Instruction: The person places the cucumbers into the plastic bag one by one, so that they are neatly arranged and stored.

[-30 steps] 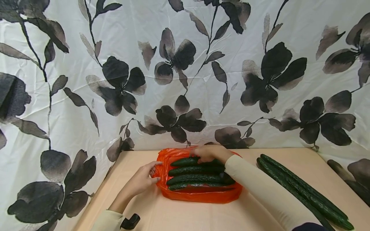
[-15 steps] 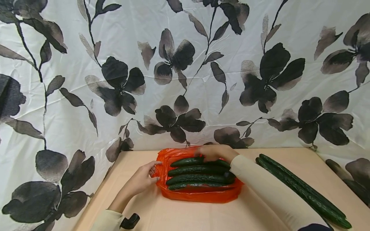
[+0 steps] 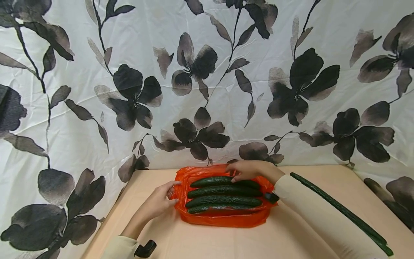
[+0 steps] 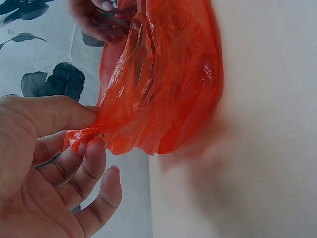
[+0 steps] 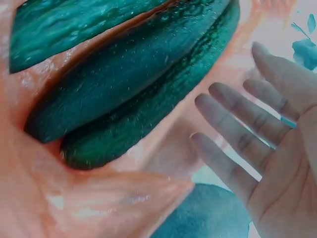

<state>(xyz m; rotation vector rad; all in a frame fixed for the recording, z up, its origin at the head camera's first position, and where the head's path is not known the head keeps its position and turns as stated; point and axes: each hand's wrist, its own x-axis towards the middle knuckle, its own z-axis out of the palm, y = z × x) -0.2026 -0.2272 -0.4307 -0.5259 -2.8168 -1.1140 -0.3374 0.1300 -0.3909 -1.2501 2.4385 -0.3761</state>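
The right hand [image 3: 250, 169] had shifted rightward — its fingers loose, holding nothing, near the cucumbers [image 3: 224, 190] — while the left hand [image 3: 157, 199] still pinched the orange-red bag [image 3: 223, 220]. Inside it, four cucumbers lay side by side, long axes running left to right, dark green, bumpy and glossy.

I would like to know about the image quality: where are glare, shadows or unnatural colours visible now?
Left wrist view: bright glare streaks on the plastic bag, a soft-edged shadow on the table; right wrist view: washed-out colours, the bag pale and the cucumbers bluish-green; head view: soft shadows on the table beside the bag, which looks strongly red-orange.
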